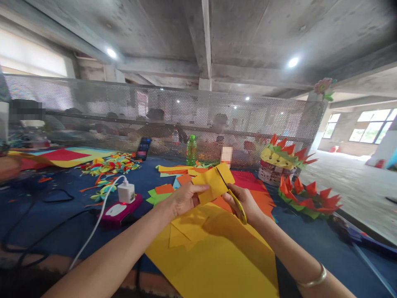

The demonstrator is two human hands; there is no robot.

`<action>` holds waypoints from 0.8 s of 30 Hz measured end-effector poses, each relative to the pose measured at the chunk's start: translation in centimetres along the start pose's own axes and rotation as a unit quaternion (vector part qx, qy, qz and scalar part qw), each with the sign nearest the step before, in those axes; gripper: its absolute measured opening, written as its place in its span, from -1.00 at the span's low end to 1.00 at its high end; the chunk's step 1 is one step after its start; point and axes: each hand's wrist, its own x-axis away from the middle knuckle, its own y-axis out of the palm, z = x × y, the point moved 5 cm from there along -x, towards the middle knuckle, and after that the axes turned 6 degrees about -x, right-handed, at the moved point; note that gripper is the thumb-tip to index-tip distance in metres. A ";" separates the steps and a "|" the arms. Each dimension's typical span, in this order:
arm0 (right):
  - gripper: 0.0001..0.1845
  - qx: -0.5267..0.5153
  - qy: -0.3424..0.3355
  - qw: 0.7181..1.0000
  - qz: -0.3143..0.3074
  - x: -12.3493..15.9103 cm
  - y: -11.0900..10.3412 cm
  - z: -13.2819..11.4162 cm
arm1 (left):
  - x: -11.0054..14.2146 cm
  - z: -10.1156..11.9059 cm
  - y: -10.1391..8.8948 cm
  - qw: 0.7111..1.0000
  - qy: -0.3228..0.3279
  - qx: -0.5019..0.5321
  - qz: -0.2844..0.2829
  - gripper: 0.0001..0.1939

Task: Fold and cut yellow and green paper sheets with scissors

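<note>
My left hand (186,198) pinches a piece of yellow paper (209,182) above the table. Gripped in my right hand (246,200) is a pair of scissors (238,205) with yellow handles, and their dark blade lies across the right part of that paper. Below both hands a large yellow sheet (229,256) spreads toward me, with smaller yellow cut pieces (178,236) on its left part. Orange and green paper squares (163,191) lie left of the held piece, and red and orange sheets (248,184) lie behind my right hand.
A pink power strip (119,211) with a white charger (126,192) and cables sits at left. Colourful paper scraps (111,163) are heaped behind it. A green bottle (191,151) stands before the mesh partition. Spiky paper crowns (310,198) and a glue gun (356,234) lie at right.
</note>
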 end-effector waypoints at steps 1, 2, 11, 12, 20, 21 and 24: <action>-0.46 0.000 -0.001 1.000 -0.001 0.0 0.0 -0.1 | 0.0 0.0 0.0 1.000 0.001 -0.002 -0.004 -0.68; -0.44 0.000 -0.003 1.000 -0.003 0.1 0.0 -0.2 | 0.0 -0.1 0.1 1.000 0.000 -0.006 -0.010 -0.68; -0.40 -0.006 -0.006 1.000 0.006 0.3 0.1 -0.2 | 0.1 -0.7 0.3 0.999 -0.009 -0.024 -0.041 -0.65; -0.40 -0.006 -0.006 1.000 0.008 0.2 0.1 -0.1 | 0.1 -0.7 0.3 0.999 -0.009 -0.024 -0.041 -0.66; -0.38 -0.016 -0.004 1.000 0.022 0.2 0.2 0.3 | 0.0 -0.7 0.2 0.999 -0.008 -0.021 -0.046 -0.73; -0.38 -0.017 -0.003 1.000 0.025 0.3 0.2 0.4 | 0.0 -0.7 0.2 0.999 -0.009 -0.021 -0.047 -0.73; -0.38 -0.018 -0.002 0.999 0.030 0.2 0.2 0.5 | -0.1 -0.8 0.1 0.999 -0.009 -0.021 -0.047 -0.75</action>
